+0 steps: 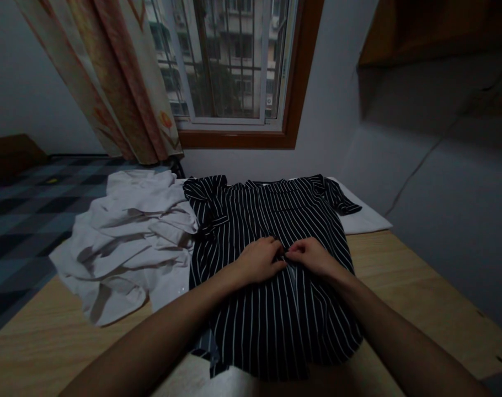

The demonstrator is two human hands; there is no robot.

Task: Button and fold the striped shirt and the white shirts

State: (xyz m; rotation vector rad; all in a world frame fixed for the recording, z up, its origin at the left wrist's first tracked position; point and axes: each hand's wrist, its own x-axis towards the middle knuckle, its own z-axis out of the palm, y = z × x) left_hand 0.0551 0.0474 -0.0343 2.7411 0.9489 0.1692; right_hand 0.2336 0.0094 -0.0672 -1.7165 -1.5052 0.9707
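A black shirt with thin white stripes (pixel 271 309) lies flat on a wooden table (pixel 420 292), collar toward the window. My left hand (pixel 260 259) and my right hand (pixel 313 256) meet at the shirt's front middle. The fingertips of both pinch the fabric along the front opening, close together, almost touching each other. Both forearms lie across the shirt's lower half.
A crumpled white garment (pixel 127 242) lies left of the striped shirt, touching it. A white cloth (pixel 364 218) shows under the shirt's right sleeve. A checked bed cover (pixel 23 204) is at left. Behind are a barred window (pixel 230 60), a patterned curtain (pixel 110 71) and grey walls.
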